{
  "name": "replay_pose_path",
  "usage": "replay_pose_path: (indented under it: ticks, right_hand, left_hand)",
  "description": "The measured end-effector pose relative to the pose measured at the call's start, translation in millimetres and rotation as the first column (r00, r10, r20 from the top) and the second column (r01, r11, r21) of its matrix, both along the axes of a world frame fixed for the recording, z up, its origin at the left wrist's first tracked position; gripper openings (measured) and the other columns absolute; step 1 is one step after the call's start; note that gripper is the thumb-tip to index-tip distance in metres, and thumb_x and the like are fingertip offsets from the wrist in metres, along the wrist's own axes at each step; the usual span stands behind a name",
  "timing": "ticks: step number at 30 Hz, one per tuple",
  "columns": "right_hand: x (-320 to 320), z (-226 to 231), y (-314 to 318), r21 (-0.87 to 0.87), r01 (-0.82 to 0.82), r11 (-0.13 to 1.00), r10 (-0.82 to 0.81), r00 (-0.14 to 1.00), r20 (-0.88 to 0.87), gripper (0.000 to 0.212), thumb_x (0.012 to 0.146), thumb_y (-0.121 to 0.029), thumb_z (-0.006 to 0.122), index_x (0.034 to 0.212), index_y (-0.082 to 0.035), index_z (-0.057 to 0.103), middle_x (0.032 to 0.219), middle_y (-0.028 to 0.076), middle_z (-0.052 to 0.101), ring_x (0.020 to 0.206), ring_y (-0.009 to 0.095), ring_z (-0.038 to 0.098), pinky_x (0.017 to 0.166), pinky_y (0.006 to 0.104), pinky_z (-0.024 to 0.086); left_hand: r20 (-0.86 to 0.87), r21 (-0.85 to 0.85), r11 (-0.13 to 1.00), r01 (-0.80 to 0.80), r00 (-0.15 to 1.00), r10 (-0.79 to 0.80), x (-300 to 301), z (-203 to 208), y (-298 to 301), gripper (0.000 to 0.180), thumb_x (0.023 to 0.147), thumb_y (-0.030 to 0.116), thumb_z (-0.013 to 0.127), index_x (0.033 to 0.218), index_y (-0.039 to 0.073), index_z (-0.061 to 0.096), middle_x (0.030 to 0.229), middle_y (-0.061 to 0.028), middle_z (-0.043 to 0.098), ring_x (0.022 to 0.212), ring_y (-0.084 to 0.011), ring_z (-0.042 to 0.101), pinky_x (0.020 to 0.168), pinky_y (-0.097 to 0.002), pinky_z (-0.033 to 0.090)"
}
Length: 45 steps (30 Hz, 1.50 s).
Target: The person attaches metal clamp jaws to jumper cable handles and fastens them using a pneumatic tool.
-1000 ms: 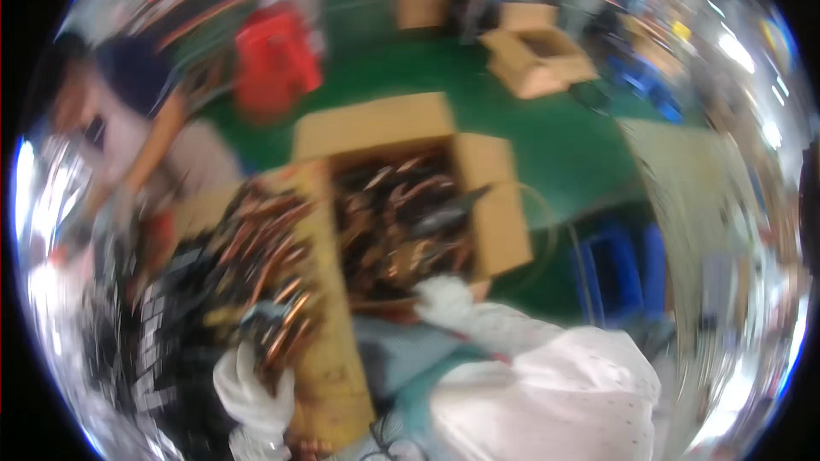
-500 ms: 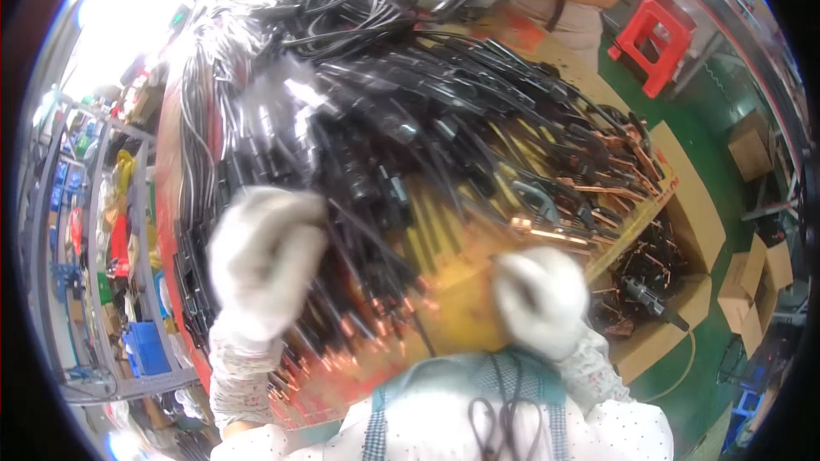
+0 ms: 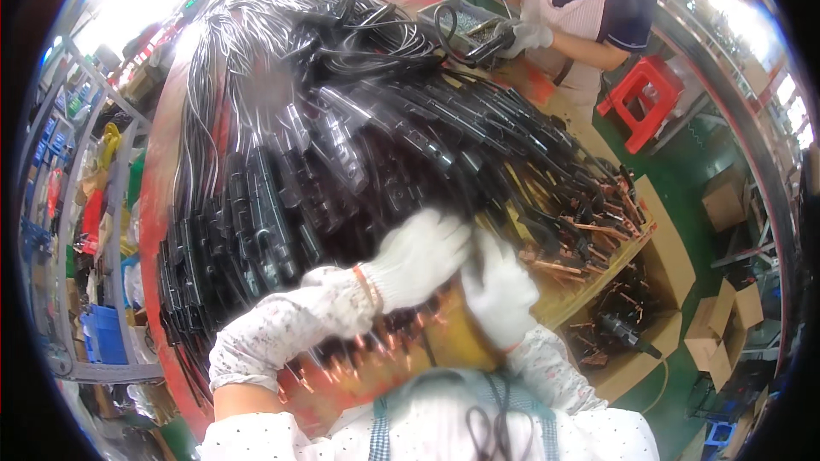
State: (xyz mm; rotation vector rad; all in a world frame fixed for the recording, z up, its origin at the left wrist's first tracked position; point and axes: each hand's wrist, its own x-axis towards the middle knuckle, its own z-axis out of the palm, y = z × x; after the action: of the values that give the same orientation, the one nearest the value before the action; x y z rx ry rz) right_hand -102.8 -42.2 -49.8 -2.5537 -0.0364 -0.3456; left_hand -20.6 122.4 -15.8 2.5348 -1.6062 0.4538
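My left hand, in a white knit glove, reaches across to the right with its fingers curled down. Close against its fingertips is my right hand, also gloved, with fingers bent together. Whatever lies between them is hidden by the gloves and slightly blurred. Under and around both hands spreads a dense row of black tube-like handles on cables. Bare copper ends stick out toward me along the near side. More copper pieces lie to the right of my right hand.
Grey cables fan out at the far left of the red table. A cardboard box of copper and black parts stands at right. Opposite, a co-worker's gloved hand holds a black part beside a tray. A red stool stands behind.
My left hand has moved right and my right hand slightly left, so they now meet over the handles. The view has shifted, showing more of the co-worker.
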Motion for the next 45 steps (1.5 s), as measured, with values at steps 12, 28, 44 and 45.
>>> replay_pose_path:
  ticks: [12,28,44,45]
  right_hand:
    - [44,6,7,-0.195,-0.061,0.979,-0.001,0.954,-0.300,0.056,0.095,-0.034,0.055,0.146,-0.016,0.039,0.105,0.013,0.067,0.083,0.035,0.072,0.060,0.0504,0.054]
    - [21,89,20,0.730,-0.120,0.673,0.520,0.779,-0.351,0.040,0.100,-0.034,0.055,0.119,0.000,0.064,0.088,0.012,0.068,0.082,0.020,0.065,0.078,0.0321,0.050]
    - [36,46,8,0.891,0.106,0.442,0.633,0.666,-0.394,0.033,0.100,-0.037,0.059,0.108,-0.005,0.060,0.070,0.004,0.060,0.051,0.015,0.057,0.047,0.0297,0.045]
    - [33,44,9,0.886,0.067,0.458,0.628,0.681,-0.376,0.031,0.099,-0.034,0.059,0.109,-0.004,0.061,0.071,0.004,0.060,0.050,0.015,0.056,0.047,0.0285,0.044]
  left_hand:
    - [-0.078,0.244,0.970,-0.014,0.996,0.034,-30,16,43,0.012,0.072,0.026,0.067,0.065,0.017,0.061,0.075,-0.0015,0.058,0.078,-0.0223,0.061,0.066,-0.0375,0.049]
    - [-0.122,0.046,0.998,0.035,0.992,-0.029,-50,18,73,0.022,0.084,0.025,0.065,0.067,0.011,0.058,0.075,-0.0054,0.058,0.075,-0.0252,0.060,0.065,-0.0385,0.049]
    - [-0.103,0.262,0.925,0.274,0.961,-0.255,22,17,64,0.041,0.063,0.048,0.076,0.079,0.013,0.063,0.085,-0.0014,0.062,0.085,-0.0240,0.061,0.078,-0.0387,0.048]
    - [-0.175,0.255,0.934,0.249,0.962,-0.209,20,22,58,0.036,0.061,0.046,0.077,0.070,0.015,0.062,0.075,-0.0025,0.061,0.077,-0.0252,0.061,0.073,-0.0371,0.049]
